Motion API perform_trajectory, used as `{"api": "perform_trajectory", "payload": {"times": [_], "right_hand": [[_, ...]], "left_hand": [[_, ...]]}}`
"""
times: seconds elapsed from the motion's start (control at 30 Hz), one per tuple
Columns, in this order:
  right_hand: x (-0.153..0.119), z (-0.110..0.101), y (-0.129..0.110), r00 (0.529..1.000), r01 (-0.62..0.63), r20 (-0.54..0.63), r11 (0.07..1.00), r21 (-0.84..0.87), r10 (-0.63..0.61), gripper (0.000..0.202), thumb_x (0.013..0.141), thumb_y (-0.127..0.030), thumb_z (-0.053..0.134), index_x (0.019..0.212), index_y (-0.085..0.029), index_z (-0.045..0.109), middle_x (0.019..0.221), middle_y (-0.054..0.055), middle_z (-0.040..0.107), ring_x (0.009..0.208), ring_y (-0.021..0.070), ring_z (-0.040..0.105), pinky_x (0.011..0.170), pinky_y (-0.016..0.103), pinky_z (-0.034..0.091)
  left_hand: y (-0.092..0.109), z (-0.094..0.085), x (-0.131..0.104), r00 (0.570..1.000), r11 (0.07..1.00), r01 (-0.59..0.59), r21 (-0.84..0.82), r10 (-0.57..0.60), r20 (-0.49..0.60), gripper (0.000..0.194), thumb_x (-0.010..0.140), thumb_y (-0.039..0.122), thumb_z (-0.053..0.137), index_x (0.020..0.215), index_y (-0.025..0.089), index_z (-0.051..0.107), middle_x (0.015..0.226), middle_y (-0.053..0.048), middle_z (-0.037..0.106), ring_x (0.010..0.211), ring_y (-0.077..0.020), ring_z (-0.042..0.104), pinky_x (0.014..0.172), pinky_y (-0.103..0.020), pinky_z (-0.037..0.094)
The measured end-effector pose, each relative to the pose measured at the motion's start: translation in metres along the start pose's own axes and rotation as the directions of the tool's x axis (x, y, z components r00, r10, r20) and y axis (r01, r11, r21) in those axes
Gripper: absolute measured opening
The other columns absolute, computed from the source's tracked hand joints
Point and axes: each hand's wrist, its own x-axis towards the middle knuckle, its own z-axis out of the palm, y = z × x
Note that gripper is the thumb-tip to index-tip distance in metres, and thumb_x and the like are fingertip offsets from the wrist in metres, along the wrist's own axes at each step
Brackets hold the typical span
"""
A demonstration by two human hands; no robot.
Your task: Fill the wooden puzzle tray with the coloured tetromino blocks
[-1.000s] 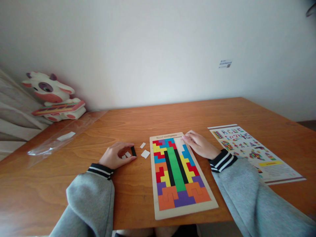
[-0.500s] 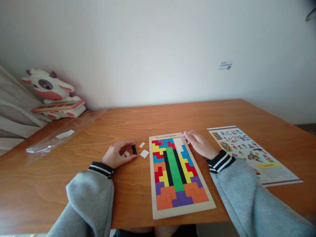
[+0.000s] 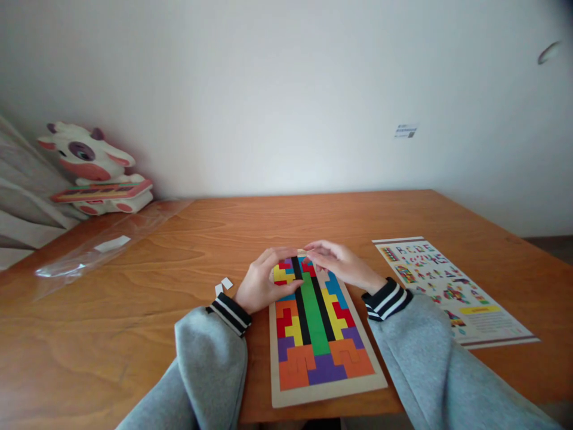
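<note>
A wooden puzzle board filled with coloured block pieces lies on the table in front of me. Over its upper left part, my left hand holds a black piece upright between thumb and fingers. My right hand hovers at the board's top, its fingers bent close together near the left fingertips; whether it holds anything is hidden. Down the board's middle runs a green strip with black strips beside it. Two small white pieces lie left of my left hand.
A printed pattern sheet lies on the right of the wooden table. At the back left are a cow-shaped toy keyboard and a clear plastic bag. A wall stands behind.
My left hand has carried the black piece rightward from the table to over the board's top. My right hand has shifted left, towards it. The view has tilted slightly.
</note>
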Motion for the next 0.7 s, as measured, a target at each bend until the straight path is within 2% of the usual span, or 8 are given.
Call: {"api": "perform_trajectory", "payload": {"times": [0.1,0.2,0.3,0.43,0.57,0.7], "right_hand": [[-0.004,0.008,0.002,0.997,0.018,0.076,1.000,0.024,-0.020,0.043,0.085,-0.053,0.069,0.113,-0.021,0.063,0.106,0.007,0.073,0.097,0.0193,0.069,0.085,0.035,0.056],[-0.006,0.002,0.009,0.999,0.037,0.014,0.999,-0.019,-0.037,0.045,0.084,-0.053,0.069,0.115,-0.021,0.060,0.096,0.004,0.074,0.090,0.0188,0.070,0.081,0.034,0.055],[-0.009,-0.014,0.018,0.996,0.010,-0.092,0.996,-0.084,-0.018,0.045,0.083,-0.052,0.071,0.112,-0.021,0.058,0.089,0.003,0.075,0.083,0.0184,0.070,0.075,0.033,0.055],[-0.013,-0.028,0.027,0.993,-0.058,-0.108,0.987,-0.152,0.042,0.041,0.083,-0.050,0.071,0.108,-0.020,0.060,0.089,0.005,0.077,0.086,0.0205,0.073,0.077,0.034,0.055],[-0.013,-0.022,0.029,0.990,-0.099,-0.114,0.983,-0.152,0.082,0.043,0.081,-0.050,0.073,0.109,-0.020,0.060,0.098,0.009,0.078,0.092,0.0227,0.073,0.080,0.035,0.055],[-0.011,-0.015,0.030,0.986,-0.108,-0.144,0.980,-0.170,0.084,0.043,0.080,-0.051,0.074,0.107,-0.020,0.062,0.098,0.008,0.077,0.090,0.0210,0.071,0.076,0.031,0.053]], "left_hand": [[0.009,0.018,0.010,0.994,0.994,-0.107,-0.020,0.108,0.029,0.043,0.085,0.029,0.075,0.124,0.024,0.058,0.127,-0.008,0.066,0.120,-0.0228,0.062,0.104,-0.042,0.053],[0.007,0.023,0.011,0.991,0.992,-0.121,0.037,0.119,0.060,0.041,0.087,0.030,0.072,0.125,0.025,0.058,0.129,-0.009,0.065,0.120,-0.0244,0.061,0.103,-0.044,0.052],[-0.002,0.014,0.005,0.982,0.981,-0.159,0.108,0.145,0.123,0.029,0.092,0.028,0.066,0.120,0.024,0.062,0.127,-0.010,0.065,0.117,-0.0245,0.062,0.101,-0.044,0.052],[-0.017,-0.009,-0.007,0.970,0.970,-0.193,0.146,0.167,0.175,0.017,0.093,0.020,0.060,0.109,0.022,0.067,0.116,-0.009,0.067,0.107,-0.0221,0.063,0.096,-0.039,0.053],[-0.028,-0.023,-0.015,0.966,0.970,-0.163,0.180,0.119,0.231,0.015,0.095,0.020,0.056,0.103,0.022,0.069,0.112,-0.008,0.066,0.101,-0.0201,0.063,0.093,-0.037,0.053],[-0.030,-0.022,-0.017,0.967,0.971,-0.138,0.197,0.089,0.239,0.016,0.096,0.021,0.055,0.102,0.020,0.069,0.113,-0.009,0.065,0.101,-0.0207,0.062,0.094,-0.038,0.052]]}}
